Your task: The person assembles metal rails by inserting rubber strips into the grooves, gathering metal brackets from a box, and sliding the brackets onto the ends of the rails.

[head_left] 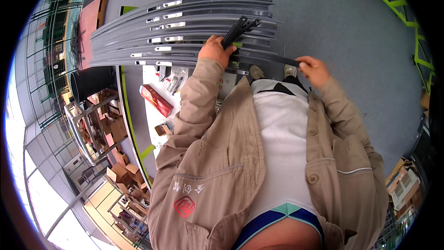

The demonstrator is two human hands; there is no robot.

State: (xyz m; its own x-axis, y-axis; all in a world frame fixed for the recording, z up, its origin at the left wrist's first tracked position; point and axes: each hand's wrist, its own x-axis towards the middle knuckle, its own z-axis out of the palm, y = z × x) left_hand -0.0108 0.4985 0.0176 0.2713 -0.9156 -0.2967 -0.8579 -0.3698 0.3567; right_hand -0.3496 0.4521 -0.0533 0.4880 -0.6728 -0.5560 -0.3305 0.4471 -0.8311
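My left hand [215, 52] is closed around a small bundle of thin black strips [238, 31], whose far ends fan out. It rests over the nearest of several long grey metal profiles [194, 30] lying side by side. My right hand [315, 70] pinches the end of a flat dark strip [286, 60] between thumb and fingers. That strip runs left to the end of the nearest profiles; I cannot tell whether it sits inside one. Small silver metal fittings, such as a latch-like plate [163, 48], are set along the profiles.
Left of my body, a white-topped bench carries a red box [156, 100] and a small open carton [163, 129]. Cardboard boxes [126, 172] stand on the far left. Grey floor [351, 32] lies to the right, with a green frame [393, 3] beyond. My shoes are below the profiles.
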